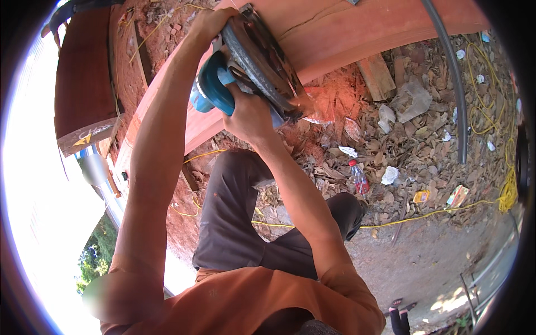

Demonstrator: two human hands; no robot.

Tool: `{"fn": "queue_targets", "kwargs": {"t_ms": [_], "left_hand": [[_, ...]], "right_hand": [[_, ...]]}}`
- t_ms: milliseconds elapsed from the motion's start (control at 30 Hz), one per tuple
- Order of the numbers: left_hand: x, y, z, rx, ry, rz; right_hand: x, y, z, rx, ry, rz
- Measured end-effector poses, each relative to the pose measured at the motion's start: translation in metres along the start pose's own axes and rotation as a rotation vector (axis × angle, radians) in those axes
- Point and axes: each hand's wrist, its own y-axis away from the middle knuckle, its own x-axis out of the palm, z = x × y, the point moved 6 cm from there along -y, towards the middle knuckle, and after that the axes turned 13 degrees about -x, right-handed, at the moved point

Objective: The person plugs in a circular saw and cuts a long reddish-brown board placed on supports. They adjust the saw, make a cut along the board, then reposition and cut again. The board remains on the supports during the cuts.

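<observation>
A teal circular saw [216,84] with a large dark blade guard [251,53] rests against a thick reddish timber [340,33]. My right hand [249,115] is wrapped round its rear handle. My left hand [215,23] grips the far end of the saw, with its fingertips partly hidden behind the guard. Orange sawdust sprays out at the near end of the guard. The blade's cutting edge and the cut itself cannot be made out from here. Both my arms reach forward over my bent knees.
Beyond the saw, sawdust [338,100] covers dry leaves and litter. A wood block [377,77] sits by the timber. A black hose [455,84] hangs at the right. Yellow cord [385,224] crosses the ground near my foot. A dark timber [84,72] stands left; a person's feet [401,307] show lower right.
</observation>
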Motion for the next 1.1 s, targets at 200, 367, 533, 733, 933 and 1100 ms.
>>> {"fn": "queue_targets", "kwargs": {"t_ms": [200, 367, 533, 733, 933, 1100], "left_hand": [[0.000, -0.007, 0.000, 0.044, -0.060, 0.021], [-0.002, -0.011, -0.002, 0.017, -0.115, 0.024], [-0.001, -0.014, -0.008, 0.107, -0.261, 0.020], [-0.002, -0.022, -0.011, 0.111, -0.271, 0.040], [-0.008, -0.035, -0.001, 0.056, -0.219, -0.013], [-0.017, -0.052, 0.003, 0.176, -0.294, -0.052]], "right_hand": [[0.005, -0.006, -0.004, 0.031, -0.016, 0.016], [0.007, -0.014, -0.007, 0.001, 0.005, 0.015], [0.010, -0.018, -0.011, 0.051, -0.003, 0.046], [0.010, -0.024, -0.010, 0.030, 0.004, 0.014], [0.011, -0.029, -0.009, 0.002, 0.022, -0.013], [0.014, -0.035, -0.011, 0.021, 0.003, 0.026]]}}
